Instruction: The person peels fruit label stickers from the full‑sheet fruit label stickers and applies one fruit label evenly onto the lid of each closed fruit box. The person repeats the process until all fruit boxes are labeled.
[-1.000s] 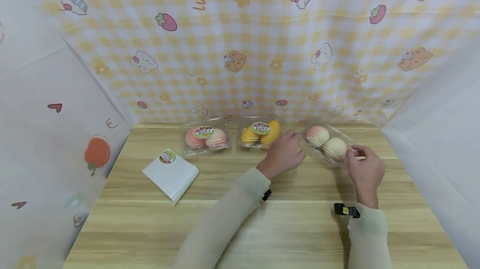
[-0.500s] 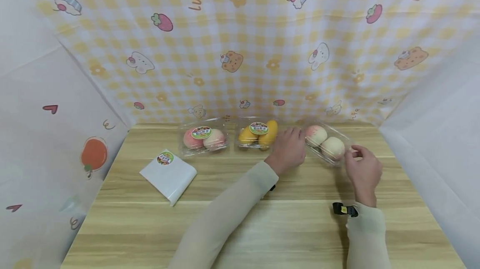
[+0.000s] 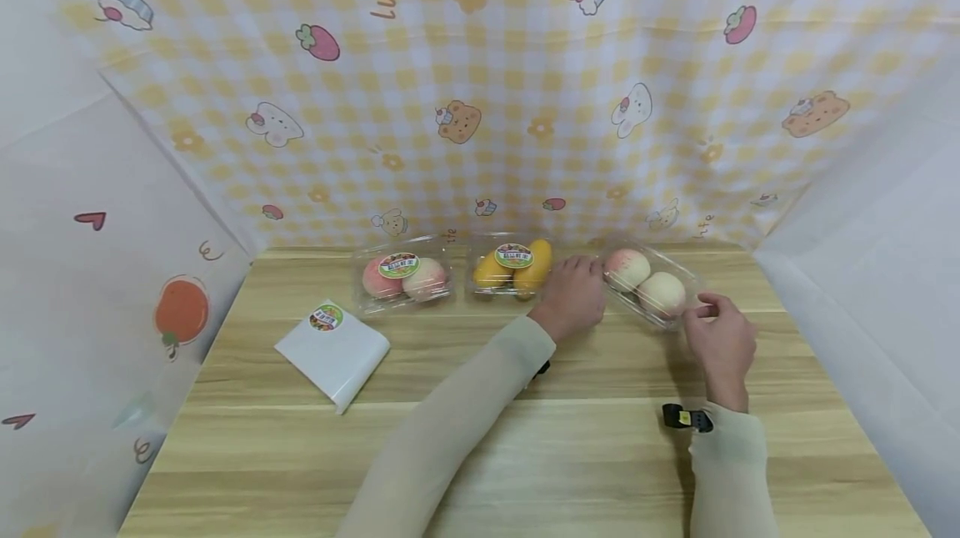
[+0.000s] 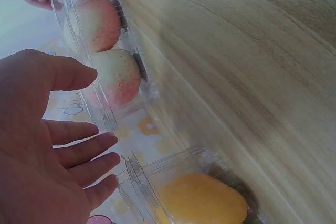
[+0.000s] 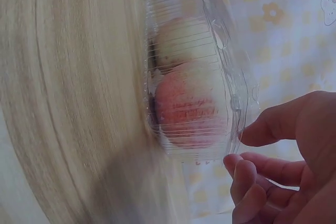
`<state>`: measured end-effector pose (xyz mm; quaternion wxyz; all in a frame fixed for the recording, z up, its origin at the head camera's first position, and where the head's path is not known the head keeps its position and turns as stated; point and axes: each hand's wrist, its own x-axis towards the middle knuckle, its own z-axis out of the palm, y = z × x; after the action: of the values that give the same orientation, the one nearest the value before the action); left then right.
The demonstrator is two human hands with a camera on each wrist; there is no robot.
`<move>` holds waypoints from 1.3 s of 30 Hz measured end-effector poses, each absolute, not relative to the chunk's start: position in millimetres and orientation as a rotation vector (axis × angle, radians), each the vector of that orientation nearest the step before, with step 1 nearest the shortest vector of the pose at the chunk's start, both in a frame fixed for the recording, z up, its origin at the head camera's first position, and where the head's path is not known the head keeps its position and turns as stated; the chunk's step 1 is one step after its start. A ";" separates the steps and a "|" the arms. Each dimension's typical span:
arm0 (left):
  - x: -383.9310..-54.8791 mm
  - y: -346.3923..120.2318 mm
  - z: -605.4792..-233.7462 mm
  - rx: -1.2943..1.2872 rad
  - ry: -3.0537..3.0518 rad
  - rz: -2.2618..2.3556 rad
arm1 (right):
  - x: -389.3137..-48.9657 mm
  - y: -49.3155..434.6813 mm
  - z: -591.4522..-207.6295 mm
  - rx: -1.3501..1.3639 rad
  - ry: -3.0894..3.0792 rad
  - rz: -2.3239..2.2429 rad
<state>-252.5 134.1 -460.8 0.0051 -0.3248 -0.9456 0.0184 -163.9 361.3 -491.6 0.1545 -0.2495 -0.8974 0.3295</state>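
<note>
A clear plastic fruit box [image 3: 656, 309] with two pale peaches [image 3: 663, 295] inside stands askew at the back right of the table. My right hand [image 3: 723, 346] pinches the rim at its right end, thumb and forefinger meeting at the edge in the right wrist view. At the other end is my left hand [image 3: 572, 300], thumb and forefinger spread at the rim [image 4: 100, 100] with the fingers fairly straight. Those left fingers lie between this box and a second clear box [image 3: 501, 291] of yellow mangoes [image 3: 532, 269], which bears a round label [image 3: 513, 256].
Farther left stands a third labelled box [image 3: 367, 301] with two pinkish peaches [image 3: 424, 279]. A white sheet [image 3: 337, 359] carrying a round sticker [image 3: 326, 318] lies at the left, one edge curled. A checked cloth [image 3: 510, 71] hangs behind the wooden table [image 3: 600, 455].
My left hand has moved slightly, its fingers now closer together at the left end of the peach box. My right hand stays at the right end. The head view has shifted a little.
</note>
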 end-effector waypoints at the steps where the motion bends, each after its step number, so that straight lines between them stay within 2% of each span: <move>1: -252.8 134.3 -461.3 -1.015 -2.963 0.052 | -163.9 361.9 -491.7 -0.720 -2.578 0.952; 14: -248.5 131.3 -458.4 -1.021 -2.960 0.047 | -164.6 370.1 -490.3 -0.710 -2.669 1.012; 24: -241.0 126.8 -461.9 -1.043 -2.908 0.034 | -158.6 375.5 -488.7 -0.752 -2.603 1.293; 39: -228.3 123.7 -463.6 -1.078 -2.807 -0.039 | -150.3 394.7 -484.5 -0.725 -2.703 1.406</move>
<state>-228.3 123.7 -463.6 0.0675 -0.3576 -0.9313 -0.0129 -150.3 394.7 -484.5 0.0049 -0.2316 -0.8631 0.4488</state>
